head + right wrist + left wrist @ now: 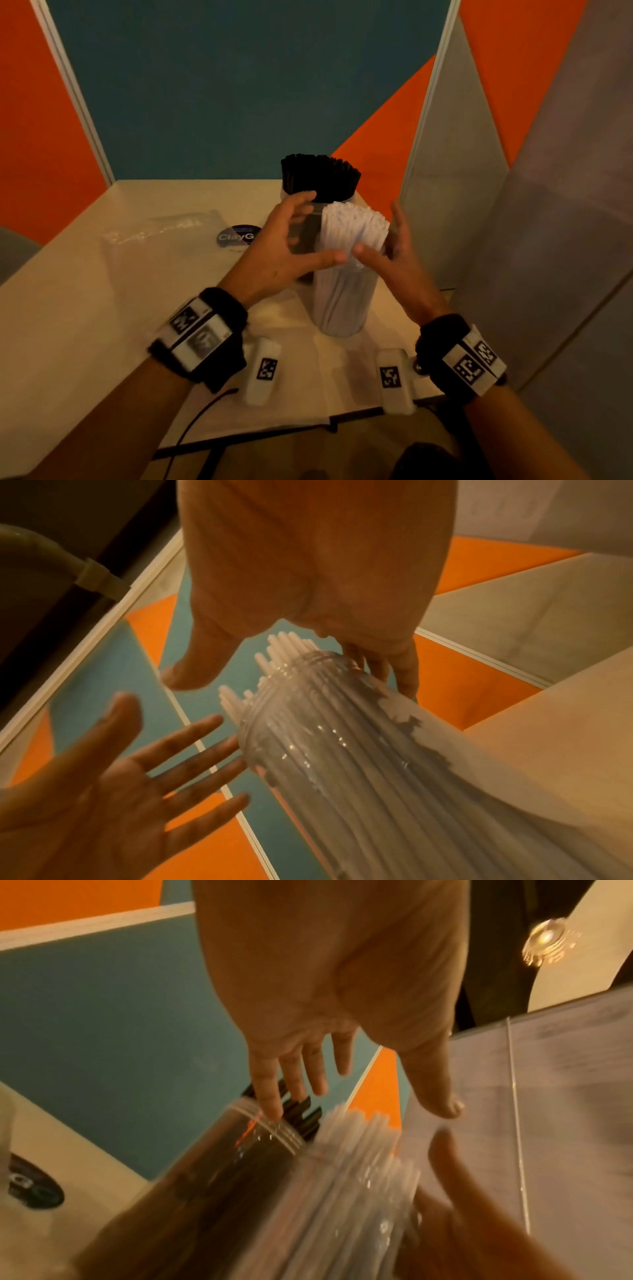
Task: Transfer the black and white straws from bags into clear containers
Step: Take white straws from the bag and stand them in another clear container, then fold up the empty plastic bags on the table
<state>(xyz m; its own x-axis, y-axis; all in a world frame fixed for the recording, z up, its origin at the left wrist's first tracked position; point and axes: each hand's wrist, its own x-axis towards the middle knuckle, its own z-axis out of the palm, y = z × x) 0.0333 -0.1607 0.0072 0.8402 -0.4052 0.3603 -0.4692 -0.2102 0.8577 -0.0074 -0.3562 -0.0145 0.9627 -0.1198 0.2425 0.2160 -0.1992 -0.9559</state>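
A clear container (pixel 342 308) packed with white straws (pixel 356 226) stands upright mid-table. Right behind it a second clear container (pixel 306 236) holds black straws (pixel 320 174). My left hand (pixel 287 250) hovers at the left of the white straws' top with its fingers spread and straight, thumb reaching across the front. My right hand (pixel 397 253) flanks the right side, fingers straight along the rim. In the right wrist view the right hand's fingers (pixel 400 664) lie behind the container's rim (pixel 308 664) and the left palm (pixel 113 791) faces it, apart. Neither hand grips anything.
An empty clear bag (pixel 161 229) and a dark round sticker (pixel 238 236) lie on the table to the left. A white sheet (pixel 308 394) lies under the front container. Two white tag blocks (pixel 263 373) (pixel 394 380) and a cable (pixel 198 421) sit near the front edge. A grey partition (pixel 462 171) stands close on the right.
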